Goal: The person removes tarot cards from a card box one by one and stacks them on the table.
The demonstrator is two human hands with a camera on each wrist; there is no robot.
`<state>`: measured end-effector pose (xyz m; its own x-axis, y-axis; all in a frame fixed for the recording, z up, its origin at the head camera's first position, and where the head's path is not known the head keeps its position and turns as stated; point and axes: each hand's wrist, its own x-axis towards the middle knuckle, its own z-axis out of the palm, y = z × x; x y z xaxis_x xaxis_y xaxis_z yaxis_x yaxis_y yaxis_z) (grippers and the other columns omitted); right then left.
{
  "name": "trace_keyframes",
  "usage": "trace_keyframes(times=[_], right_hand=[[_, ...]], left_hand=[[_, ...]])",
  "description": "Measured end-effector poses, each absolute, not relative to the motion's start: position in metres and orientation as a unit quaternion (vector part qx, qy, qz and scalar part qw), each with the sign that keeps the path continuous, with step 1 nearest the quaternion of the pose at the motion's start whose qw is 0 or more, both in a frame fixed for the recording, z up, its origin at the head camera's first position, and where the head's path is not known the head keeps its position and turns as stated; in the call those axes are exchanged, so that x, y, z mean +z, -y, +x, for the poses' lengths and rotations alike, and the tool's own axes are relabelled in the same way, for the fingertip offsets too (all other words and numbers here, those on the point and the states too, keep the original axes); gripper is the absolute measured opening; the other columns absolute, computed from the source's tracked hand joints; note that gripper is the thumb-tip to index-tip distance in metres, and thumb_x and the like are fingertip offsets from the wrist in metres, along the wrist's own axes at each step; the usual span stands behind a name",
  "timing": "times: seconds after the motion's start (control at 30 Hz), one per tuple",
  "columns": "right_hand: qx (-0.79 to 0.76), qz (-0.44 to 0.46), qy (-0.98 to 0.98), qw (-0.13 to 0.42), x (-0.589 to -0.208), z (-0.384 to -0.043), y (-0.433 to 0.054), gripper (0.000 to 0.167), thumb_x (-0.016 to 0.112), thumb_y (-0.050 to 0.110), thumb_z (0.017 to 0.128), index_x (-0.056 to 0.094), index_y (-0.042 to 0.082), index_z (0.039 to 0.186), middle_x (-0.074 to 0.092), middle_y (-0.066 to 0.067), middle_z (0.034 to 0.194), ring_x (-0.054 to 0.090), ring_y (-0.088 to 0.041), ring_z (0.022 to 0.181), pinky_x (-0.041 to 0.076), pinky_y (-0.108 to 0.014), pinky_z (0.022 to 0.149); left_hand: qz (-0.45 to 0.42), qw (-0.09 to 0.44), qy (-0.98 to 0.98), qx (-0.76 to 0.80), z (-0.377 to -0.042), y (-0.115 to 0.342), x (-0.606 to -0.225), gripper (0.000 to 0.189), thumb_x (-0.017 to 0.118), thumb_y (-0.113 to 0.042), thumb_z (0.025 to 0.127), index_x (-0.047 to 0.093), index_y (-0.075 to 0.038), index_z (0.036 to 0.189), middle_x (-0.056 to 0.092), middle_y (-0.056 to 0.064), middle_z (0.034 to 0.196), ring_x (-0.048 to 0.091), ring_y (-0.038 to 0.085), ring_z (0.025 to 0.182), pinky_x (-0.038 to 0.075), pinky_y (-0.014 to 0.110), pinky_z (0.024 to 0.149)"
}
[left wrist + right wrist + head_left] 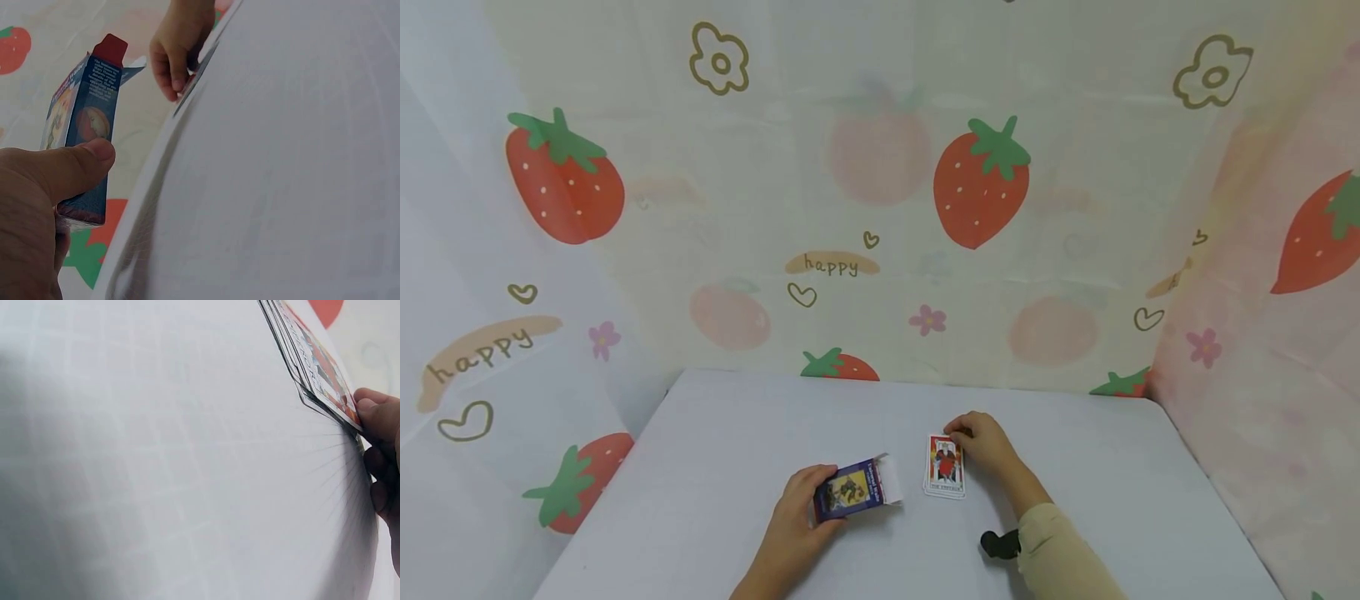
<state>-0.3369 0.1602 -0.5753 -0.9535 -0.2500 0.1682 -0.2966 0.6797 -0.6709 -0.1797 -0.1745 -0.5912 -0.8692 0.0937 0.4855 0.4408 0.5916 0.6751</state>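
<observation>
My left hand [802, 517] grips a blue tarot card box [850, 493], its thumb along the narrow side in the left wrist view. The box is held tilted, with its end flap [111, 50] standing open toward the right. On the white table lies a small, slightly uneven stack of tarot cards [945, 471], face up, a red-robed figure on the top card. My right hand [987, 450] pinches the stack's far right corner, thumb on the printed face in the right wrist view. Its other fingers curl beside the cards' edge.
The white table [700, 467] is backed by a cloth wall [880, 317] printed with strawberries, with more cloth at both sides. A black object [1000, 545] shows by the right sleeve [1060, 554], partly hidden by it.
</observation>
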Motion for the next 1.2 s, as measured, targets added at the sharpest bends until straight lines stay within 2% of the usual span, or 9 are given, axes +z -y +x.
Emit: trace_keyframes(times=[0.27, 0.63, 0.8, 1.07, 1.2], right_hand=[[0.369, 0.146, 0.917, 0.032, -0.574, -0.335, -0.161, 0.008, 0.074, 0.008, 0.093, 0.078, 0.012, 0.098, 0.069, -0.004, 0.096, 0.060, -0.014, 0.092, 0.053, -0.037, 0.085], [0.385, 0.148, 0.910, 0.044, -0.571, -0.330, -0.160, 0.011, 0.074, 0.005, 0.091, 0.077, 0.011, 0.100, 0.068, 0.001, 0.093, 0.057, -0.015, 0.088, 0.050, -0.035, 0.080], [0.376, 0.147, 0.913, 0.065, -0.566, -0.324, -0.157, 0.010, 0.075, 0.008, 0.091, 0.078, 0.013, 0.100, 0.069, 0.003, 0.093, 0.058, -0.016, 0.090, 0.050, -0.036, 0.081], [0.392, 0.161, 0.900, 0.105, -0.556, -0.307, -0.149, 0.012, 0.076, 0.008, 0.090, 0.079, 0.014, 0.101, 0.070, 0.003, 0.093, 0.059, -0.018, 0.092, 0.050, -0.039, 0.084], [0.407, 0.160, 0.892, 0.118, -0.551, -0.296, -0.143, 0.012, 0.077, 0.009, 0.090, 0.079, 0.014, 0.100, 0.070, 0.005, 0.092, 0.059, -0.017, 0.092, 0.051, -0.038, 0.083]], left_hand=[[-0.151, 0.198, 0.869, -0.428, -0.181, 0.173, -0.591, 0.081, 0.095, -0.013, 0.068, 0.058, -0.019, 0.140, 0.056, -0.008, 0.140, 0.052, 0.015, 0.133, 0.044, 0.044, 0.115], [-0.142, 0.186, 0.870, -0.433, -0.178, 0.172, -0.589, 0.080, 0.095, -0.011, 0.068, 0.058, -0.017, 0.140, 0.056, -0.006, 0.139, 0.052, 0.015, 0.133, 0.043, 0.043, 0.116], [-0.138, 0.184, 0.871, -0.433, -0.178, 0.172, -0.588, 0.081, 0.095, -0.011, 0.068, 0.058, -0.018, 0.140, 0.055, -0.007, 0.140, 0.051, 0.014, 0.135, 0.042, 0.042, 0.117], [-0.137, 0.184, 0.872, -0.434, -0.177, 0.172, -0.588, 0.081, 0.095, -0.011, 0.068, 0.058, -0.012, 0.141, 0.055, -0.006, 0.140, 0.051, 0.016, 0.135, 0.042, 0.042, 0.117], [-0.138, 0.188, 0.872, -0.430, -0.177, 0.172, -0.587, 0.081, 0.095, -0.011, 0.068, 0.058, -0.012, 0.140, 0.056, -0.005, 0.140, 0.051, 0.016, 0.135, 0.042, 0.041, 0.116]])
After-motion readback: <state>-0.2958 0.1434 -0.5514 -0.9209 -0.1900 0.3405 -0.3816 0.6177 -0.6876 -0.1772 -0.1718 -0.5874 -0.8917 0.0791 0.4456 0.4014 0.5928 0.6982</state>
